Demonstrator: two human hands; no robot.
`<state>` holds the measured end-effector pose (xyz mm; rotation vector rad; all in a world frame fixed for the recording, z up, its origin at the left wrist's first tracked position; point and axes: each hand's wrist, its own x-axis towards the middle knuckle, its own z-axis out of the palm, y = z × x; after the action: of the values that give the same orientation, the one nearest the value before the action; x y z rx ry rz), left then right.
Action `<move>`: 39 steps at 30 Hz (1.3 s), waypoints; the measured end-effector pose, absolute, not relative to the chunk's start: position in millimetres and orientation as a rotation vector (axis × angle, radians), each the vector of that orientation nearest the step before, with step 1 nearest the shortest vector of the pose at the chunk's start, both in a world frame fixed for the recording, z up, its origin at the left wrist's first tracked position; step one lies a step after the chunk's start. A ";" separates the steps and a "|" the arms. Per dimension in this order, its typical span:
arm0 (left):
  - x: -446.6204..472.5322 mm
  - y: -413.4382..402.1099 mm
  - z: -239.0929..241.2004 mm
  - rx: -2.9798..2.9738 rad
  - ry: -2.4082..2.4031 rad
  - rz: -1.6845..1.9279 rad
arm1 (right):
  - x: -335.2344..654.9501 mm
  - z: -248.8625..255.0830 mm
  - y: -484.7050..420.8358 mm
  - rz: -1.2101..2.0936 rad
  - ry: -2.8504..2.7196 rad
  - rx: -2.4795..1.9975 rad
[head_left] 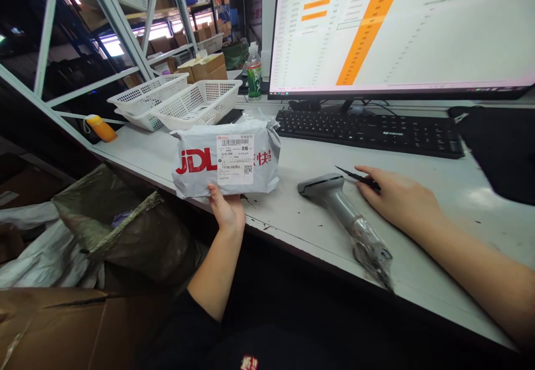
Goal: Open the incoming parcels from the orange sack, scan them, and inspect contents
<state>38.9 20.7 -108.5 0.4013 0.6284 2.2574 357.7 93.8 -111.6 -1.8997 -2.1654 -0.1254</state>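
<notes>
My left hand [227,209] grips a grey plastic-wrapped parcel [195,176] by its lower edge, the thumb in front and the other fingers hidden behind it. The parcel is tilted up above the desk's front edge. Red JDL lettering and a white shipping label [235,161] with barcodes face me. On the desk to the right, my right hand [395,194] rests with its fingers closed on a slim black pointed tool [363,179], whose thin tip points left. I cannot tell its exact kind. Between the hands lies a grey barcode scanner [340,205], its handle wrapped in clear plastic.
A black keyboard [368,133] sits below a large monitor [317,47] showing a spreadsheet. White perforated baskets [209,100], a green-labelled bottle [253,74] and an orange bottle [100,128] stand to the left. A dark open sack [137,230] is beside the desk. A black mouse pad [497,147] lies right.
</notes>
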 end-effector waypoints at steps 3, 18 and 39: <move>39.1 20.8 -108.7 0.396 0.627 2.266 | 358.0 -111.8 93.7 -0.132 -2.162 -1.895; 38.7 20.1 -107.3 0.401 0.645 2.253 | 359.5 -112.5 95.2 -0.124 -2.191 -1.889; 38.8 19.2 -104.8 0.421 0.714 2.233 | 359.5 -113.1 94.2 -0.151 -2.193 -1.809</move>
<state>38.8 19.2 -104.8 0.4207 0.7139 2.2333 359.5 94.2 -113.1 -1.8092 -2.1932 -0.1508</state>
